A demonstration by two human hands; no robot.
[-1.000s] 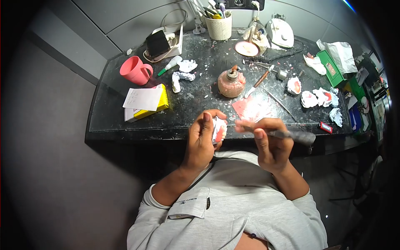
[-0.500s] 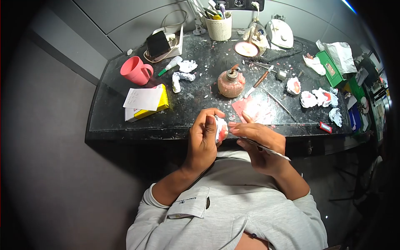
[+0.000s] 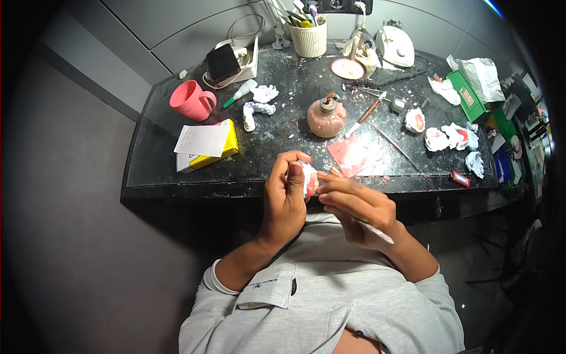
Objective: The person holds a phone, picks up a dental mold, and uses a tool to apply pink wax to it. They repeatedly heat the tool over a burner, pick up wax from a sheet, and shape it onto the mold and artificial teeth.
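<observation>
My left hand is wrapped round a white plaster dental model with pink wax on it, above the front edge of the bench. The thumb lies along the model's near side. My right hand grips a slim wax-carving tool, whose pale end sticks out below the palm. Its fingertips are at the model's right side; the tool's working tip is hidden behind the fingers. Just beyond the hands lies a pink wax sheet. A wax-spattered spirit burner stands behind it.
A wax knife and a thin metal tool lie right of the burner. More plaster models sit at the right. On the left are a pink mug and a yellow box with a paper note. A tool cup stands behind.
My right hand has moved left and slightly down, bringing its fingertips against the dental model. The carving tool has shifted with it. My left hand has barely moved.
</observation>
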